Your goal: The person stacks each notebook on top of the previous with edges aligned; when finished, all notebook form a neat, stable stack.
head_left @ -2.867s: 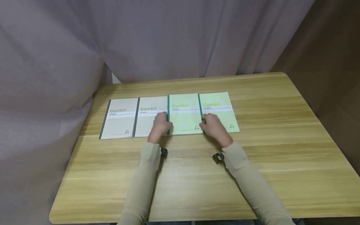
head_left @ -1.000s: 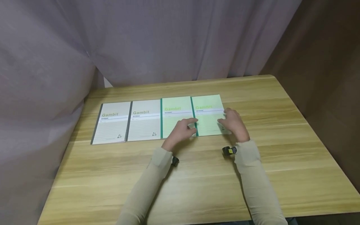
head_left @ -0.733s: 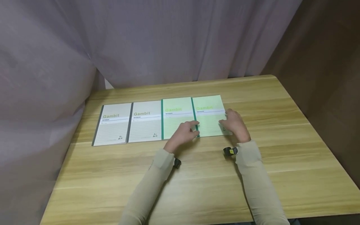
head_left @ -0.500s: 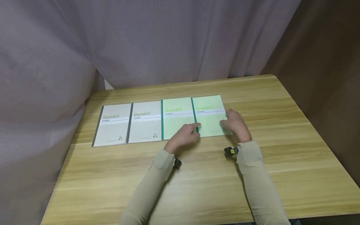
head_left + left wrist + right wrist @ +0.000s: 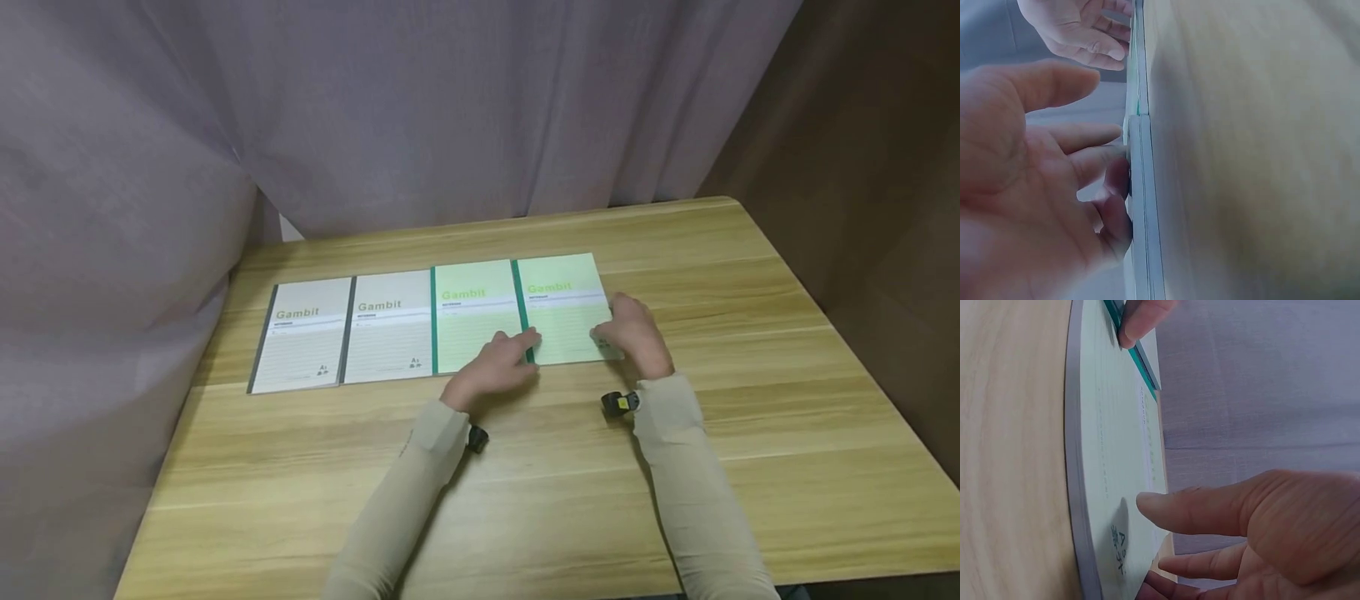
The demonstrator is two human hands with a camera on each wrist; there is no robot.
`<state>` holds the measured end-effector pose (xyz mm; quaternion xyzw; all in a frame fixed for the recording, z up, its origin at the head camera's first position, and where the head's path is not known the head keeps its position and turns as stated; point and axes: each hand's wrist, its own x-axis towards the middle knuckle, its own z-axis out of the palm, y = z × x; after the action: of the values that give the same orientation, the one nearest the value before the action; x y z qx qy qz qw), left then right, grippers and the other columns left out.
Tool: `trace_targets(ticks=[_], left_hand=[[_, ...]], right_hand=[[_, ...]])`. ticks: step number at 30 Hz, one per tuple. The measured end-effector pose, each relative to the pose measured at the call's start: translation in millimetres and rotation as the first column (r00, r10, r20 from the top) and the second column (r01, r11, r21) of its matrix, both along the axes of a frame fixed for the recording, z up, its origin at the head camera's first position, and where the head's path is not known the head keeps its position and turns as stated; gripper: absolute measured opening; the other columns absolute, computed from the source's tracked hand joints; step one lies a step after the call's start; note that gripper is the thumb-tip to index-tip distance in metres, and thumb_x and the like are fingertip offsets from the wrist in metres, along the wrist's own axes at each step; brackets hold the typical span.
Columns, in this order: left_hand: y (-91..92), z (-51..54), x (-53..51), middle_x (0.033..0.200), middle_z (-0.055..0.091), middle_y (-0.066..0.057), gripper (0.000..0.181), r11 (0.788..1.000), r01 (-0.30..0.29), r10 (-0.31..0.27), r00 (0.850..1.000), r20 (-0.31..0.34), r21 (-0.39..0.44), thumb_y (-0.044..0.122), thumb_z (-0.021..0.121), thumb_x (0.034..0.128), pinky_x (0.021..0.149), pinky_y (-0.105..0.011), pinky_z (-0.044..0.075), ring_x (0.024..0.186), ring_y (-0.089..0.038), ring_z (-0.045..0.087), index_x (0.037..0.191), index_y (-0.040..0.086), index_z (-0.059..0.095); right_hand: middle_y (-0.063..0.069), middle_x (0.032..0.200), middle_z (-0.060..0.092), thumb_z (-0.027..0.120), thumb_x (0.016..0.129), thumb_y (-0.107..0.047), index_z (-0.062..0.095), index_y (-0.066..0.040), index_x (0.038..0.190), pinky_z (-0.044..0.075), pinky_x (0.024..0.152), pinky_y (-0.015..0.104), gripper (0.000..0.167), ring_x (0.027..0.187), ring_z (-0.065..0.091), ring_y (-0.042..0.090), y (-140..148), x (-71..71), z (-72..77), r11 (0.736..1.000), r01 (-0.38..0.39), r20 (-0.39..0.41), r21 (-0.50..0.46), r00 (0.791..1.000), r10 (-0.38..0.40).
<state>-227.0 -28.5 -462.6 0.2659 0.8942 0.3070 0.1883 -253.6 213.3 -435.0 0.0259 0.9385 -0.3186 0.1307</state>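
Two green notebooks (image 5: 480,333) (image 5: 562,317) with dark green spines lie side by side on the table. In the head view my left hand (image 5: 495,367) reaches over the lower part of the left green one, its index finger at the rightmost notebook's spine (image 5: 1141,365). The left wrist view shows my left thumb raised and the lower fingers bent against a notebook. My right hand (image 5: 636,332) is at the rightmost notebook's right edge. In the right wrist view, its thumb (image 5: 1191,509) is over the cover, with the fingers beyond the edge, partly hidden.
Two white notebooks (image 5: 303,346) (image 5: 387,337) with grey spines continue the row leftward. All lie flat on a wood-grain table (image 5: 555,500). Behind the table hangs a grey-purple curtain (image 5: 390,117); a brown curtain (image 5: 862,167) is at the right.
Both hands have moved rightward along the row, the right one from the rightmost notebook's spine to its right edge. That notebook seems to have shifted slightly right in the last half second.
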Motion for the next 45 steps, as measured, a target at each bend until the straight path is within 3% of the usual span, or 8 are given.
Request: trace_targets(ticks=[10, 17, 21, 24, 29, 35, 40, 45], left_hand=[[4.0, 4.3, 0.7, 0.166, 0.017, -0.015, 0.064, 0.999, 0.023, -0.023, 1.000, -0.002, -0.031, 0.025, 0.059, 0.0976, 0.099, -0.041, 0.036, 0.109, -0.025, 0.041, 0.156, 0.007, 0.037], [7.5, 7.1, 1.2, 0.164, 0.015, -0.023, 0.066, 0.999, -0.022, 0.021, 0.999, 0.048, 0.033, 0.024, 0.060, 0.0974, 0.114, -0.058, 0.026, 0.134, -0.035, 0.040, 0.155, 0.002, 0.036], [11.6, 8.0, -2.6, 0.110, 0.068, -0.012, 0.063, 0.988, -0.054, 0.043, 0.996, 0.082, 0.142, 0.021, 0.057, 0.1009, 0.090, -0.033, 0.049, 0.088, -0.017, 0.061, 0.153, -0.006, 0.034], [15.2, 9.4, -5.9, 0.068, 0.043, 0.003, 0.061, 0.967, -0.127, 0.101, 0.987, 0.123, 0.222, 0.019, 0.054, 0.1010, 0.057, -0.024, 0.038, 0.055, -0.008, 0.035, 0.152, -0.009, 0.034], [24.6, 12.1, -6.4, 0.067, 0.042, 0.003, 0.065, 0.905, -0.297, 0.236, 0.946, 0.223, 0.304, 0.016, 0.056, 0.0967, 0.053, -0.023, 0.034, 0.053, -0.009, 0.033, 0.152, -0.006, 0.032], [35.9, 17.8, -4.2, 0.067, 0.051, -0.004, 0.077, 0.794, -0.459, 0.300, 0.866, 0.401, 0.399, 0.012, 0.063, 0.0948, 0.050, -0.024, 0.037, 0.048, -0.012, 0.036, 0.156, -0.005, 0.019], [37.8, 20.1, -5.6, 0.139, 0.048, -0.027, 0.081, 0.689, -0.568, 0.354, 0.806, 0.475, 0.450, 0.010, 0.066, 0.0920, 0.096, -0.038, 0.049, 0.116, -0.028, 0.055, 0.156, -0.006, 0.019], [37.6, 18.8, -6.6, 0.158, 0.027, -0.029, 0.082, 0.679, -0.595, 0.351, 0.778, 0.521, 0.431, 0.008, 0.066, 0.0919, 0.115, -0.047, 0.034, 0.147, -0.036, 0.026, 0.157, -0.003, 0.017]], right_hand=[[0.018, 0.090, 0.047, 0.075, 0.088, -0.013, 0.052, 0.007, 0.094, 0.046, 0.069, 0.041, 0.031, 0.082, 0.046, 0.033, 4, -3.5, -3.0, 0.999, 0.035, 0.003, 0.035, 0.999, -0.035], [0.019, 0.091, 0.052, 0.074, 0.089, -0.013, 0.055, 0.010, 0.100, 0.046, 0.068, 0.040, 0.031, 0.082, 0.048, 0.033, 5, -5.4, -2.7, 0.998, 0.044, 0.007, 0.052, 0.999, -0.045], [0.015, 0.083, 0.050, 0.073, 0.089, -0.013, 0.054, 0.006, 0.090, 0.046, 0.063, 0.037, 0.027, 0.074, 0.048, 0.029, 6, -4.6, 0.9, 0.997, 0.055, 0.034, 0.054, 0.998, -0.057], [0.008, 0.074, 0.042, 0.073, 0.088, -0.014, 0.045, -0.003, 0.078, 0.042, 0.059, 0.033, 0.031, 0.066, 0.044, 0.023, 6, -5.8, 1.9, 0.996, 0.063, 0.045, 0.058, 0.997, -0.066], [0.007, 0.072, 0.038, 0.074, 0.087, -0.016, 0.040, -0.006, 0.075, 0.041, 0.057, 0.032, 0.037, 0.064, 0.042, 0.022, 7, -4.9, 0.1, 0.995, 0.080, 0.047, 0.059, 0.995, -0.083], [0.015, 0.083, 0.047, 0.073, 0.087, -0.016, 0.050, 0.003, 0.087, 0.043, 0.061, 0.036, 0.030, 0.074, 0.047, 0.029, 7, 2.4, -3.8, 0.994, 0.097, 0.062, 0.049, 0.993, -0.100], [0.014, 0.080, 0.046, 0.072, 0.085, -0.014, 0.048, 0.001, 0.083, 0.043, 0.061, 0.036, 0.028, 0.073, 0.046, 0.029, 5, 3.9, -3.8, 0.991, 0.125, 0.043, 0.038, 0.991, -0.127], [0.011, 0.077, 0.040, 0.069, 0.085, -0.011, 0.042, -0.003, 0.078, 0.039, 0.059, 0.035, 0.029, 0.070, 0.043, 0.026, 3, 2.5, -1.6, 0.988, 0.150, 0.041, 0.025, 0.988, -0.151]])
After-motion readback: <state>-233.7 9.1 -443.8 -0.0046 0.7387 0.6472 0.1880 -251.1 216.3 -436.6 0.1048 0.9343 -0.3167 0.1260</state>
